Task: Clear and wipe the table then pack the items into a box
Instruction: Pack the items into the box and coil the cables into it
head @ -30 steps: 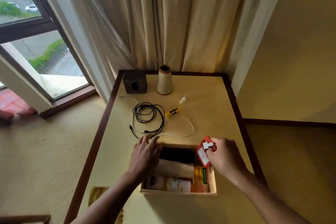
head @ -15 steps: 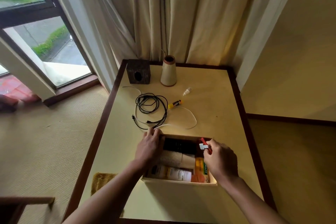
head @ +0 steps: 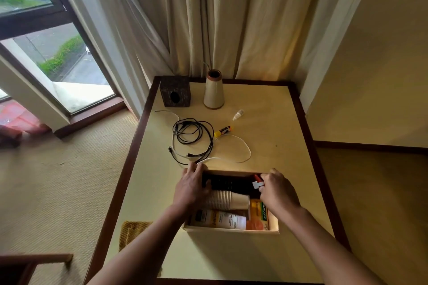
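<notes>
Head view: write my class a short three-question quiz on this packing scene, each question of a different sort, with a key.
1. True or false: the cups lie inside the box.
2. What does the right hand pinch? A) a red item B) a spoon C) a phone
3. What stands just right of the dark cube at the far edge of the table?

Key: 1 true; 2 A; 3 the vase.
</notes>
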Motion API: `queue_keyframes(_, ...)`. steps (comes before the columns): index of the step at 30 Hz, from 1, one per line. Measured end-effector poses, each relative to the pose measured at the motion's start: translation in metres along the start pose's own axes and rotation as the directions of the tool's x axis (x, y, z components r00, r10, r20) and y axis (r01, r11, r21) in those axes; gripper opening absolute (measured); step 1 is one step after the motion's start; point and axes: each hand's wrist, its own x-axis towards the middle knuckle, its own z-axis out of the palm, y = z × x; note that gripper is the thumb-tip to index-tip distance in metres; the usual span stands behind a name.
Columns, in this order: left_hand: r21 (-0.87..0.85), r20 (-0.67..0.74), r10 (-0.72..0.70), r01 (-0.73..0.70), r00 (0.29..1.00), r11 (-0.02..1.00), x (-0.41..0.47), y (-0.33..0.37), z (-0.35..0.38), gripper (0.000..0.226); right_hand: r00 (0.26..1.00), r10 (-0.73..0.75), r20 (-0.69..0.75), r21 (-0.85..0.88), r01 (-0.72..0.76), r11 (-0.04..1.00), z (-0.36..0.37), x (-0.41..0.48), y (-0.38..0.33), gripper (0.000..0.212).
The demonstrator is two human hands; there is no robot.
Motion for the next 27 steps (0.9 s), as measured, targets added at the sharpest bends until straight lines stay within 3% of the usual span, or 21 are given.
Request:
queue_keyframes(5, 0.033, -0.003, 0.004, -0.004, 1.000, 0.999, 0.000, 0.001, -0.001, 0.047, 0.999, -0.023, -0.028, -0.045, 0.022, 0.999, -0.002, 0.002, 0.006, 0.018)
queue_keyframes(10, 0.111, 0.058, -0.024, 0.017, 0.998, 0.994, 0.002, 0.001, 0.000, 0.048, 0.999, 0.039, 0.027, 0.101, -0.042, 0.994, -0.004, 0.007, 0.008, 0.011)
queue_keyframes(14, 0.179, 0.061, -0.006, -0.005, 0.998, 0.984, 0.016, 0.008, -0.009, 0.061, 0.998, 0.057, -0.038, 0.217, -0.048, 0.975, -0.013, 0.022, 0.008, 0.017)
queue_keyframes(19, 0.124, -0.042, 0.108, -0.103, 0.993, 0.987, 0.067, 0.035, -0.023, 0.036, 0.991, 0.041, -0.131, 0.278, -0.003, 0.961, -0.020, 0.078, -0.002, 0.026)
queue_keyframes(22, 0.090, -0.066, 0.148, -0.142, 0.987, 0.986, 0.112, 0.048, -0.024, 0.028, 0.985, 0.024, -0.169, 0.294, 0.027, 0.955, -0.016, 0.128, -0.011, 0.017)
queue_keyframes(27, 0.045, 0.034, 0.118, -0.120, 0.992, 0.992, 0.176, 0.057, -0.005, 0.023, 0.987, -0.074, -0.142, 0.209, 0.103, 0.972, 0.005, 0.209, -0.023, 0.022)
